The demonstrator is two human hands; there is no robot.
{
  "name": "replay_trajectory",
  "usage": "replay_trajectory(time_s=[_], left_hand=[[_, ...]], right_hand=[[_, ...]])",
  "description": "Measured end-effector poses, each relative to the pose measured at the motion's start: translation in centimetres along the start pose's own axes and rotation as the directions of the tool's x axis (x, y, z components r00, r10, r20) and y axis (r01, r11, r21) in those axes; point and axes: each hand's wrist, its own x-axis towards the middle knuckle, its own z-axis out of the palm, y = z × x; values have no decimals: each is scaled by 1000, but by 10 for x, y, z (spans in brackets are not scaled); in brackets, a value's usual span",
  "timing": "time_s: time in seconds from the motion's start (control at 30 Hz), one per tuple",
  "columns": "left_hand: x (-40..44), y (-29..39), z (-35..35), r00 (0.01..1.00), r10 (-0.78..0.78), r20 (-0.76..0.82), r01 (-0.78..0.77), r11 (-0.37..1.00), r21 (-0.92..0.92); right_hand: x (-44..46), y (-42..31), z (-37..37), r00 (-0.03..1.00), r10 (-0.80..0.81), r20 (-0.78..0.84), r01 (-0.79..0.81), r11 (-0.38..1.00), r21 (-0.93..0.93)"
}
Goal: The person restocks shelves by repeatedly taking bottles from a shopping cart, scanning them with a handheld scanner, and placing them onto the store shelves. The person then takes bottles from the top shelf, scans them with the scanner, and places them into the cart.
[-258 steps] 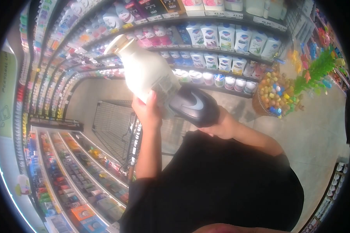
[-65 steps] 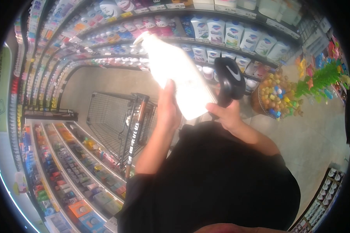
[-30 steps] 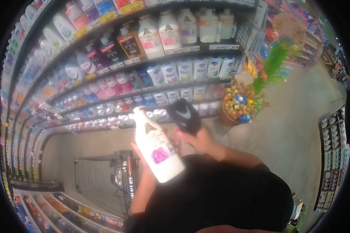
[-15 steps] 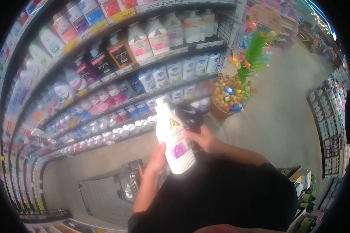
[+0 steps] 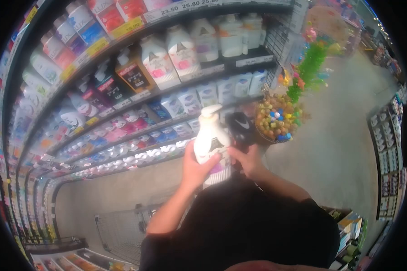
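White, likely stiff, slick, heavy if full: grip round its body the pump bottle (image 5: 212,137), clamped before the torso (image 5: 257,221) by the left hand (image 5: 196,167), beside the right hand (image 5: 251,160), closed on an indistinct black object (image 5: 240,125).

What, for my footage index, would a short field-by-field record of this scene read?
Left hand: holds white plastic pump bottle
Right hand: holds black rounded object with pale swoosh; thumb at the white bottle
Bottle posture: pump end up, slightly tilted
Ahead: dark tiered shelves of colourful plastic bottles
Right of shelves: bushy bright-green foliage
Lower left: grey wire shopping cart
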Motion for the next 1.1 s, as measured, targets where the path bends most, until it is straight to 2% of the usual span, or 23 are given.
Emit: replay_trajectory(time_s=[0.1,0.13,0.23,0.33,0.4,0.43,0.5,0.67,0.87,1.1], left_hand=[[70,4,13,935,345,82,-353,891,284],[93,15,21,925,374,71,-377,874,307],[151,71,46,880,431,200,-467,708,529],[216,95,53,570,674,470,-770,238,592],[242,112,60,530,721,445,-759,170,628],[253,115,62,513,740,435,-750,139,647],[273,113,67,507,758,411,-730,124,672],[308,105,66,432,813,392,-725,54,686],[323,95,61,443,835,325,-661,60,748],[327,75,58,577,795,184,-550,213,807]], right_hand=[[56,-17,-14,990,23,-136,6,978,211],[76,-19,-25,993,-26,-111,55,961,270],[135,-26,-53,980,-180,-85,199,907,372],[187,-34,-66,932,-330,-149,362,847,390],[215,-44,-74,896,-421,-140,443,839,315],[230,-49,-78,884,-462,-68,450,804,388],[247,-66,-71,882,-459,-109,466,812,353],[284,-56,-82,901,-428,-68,419,820,390],[304,-59,-74,916,-391,-91,394,829,396],[319,-60,-68,946,-306,-104,323,878,353]])
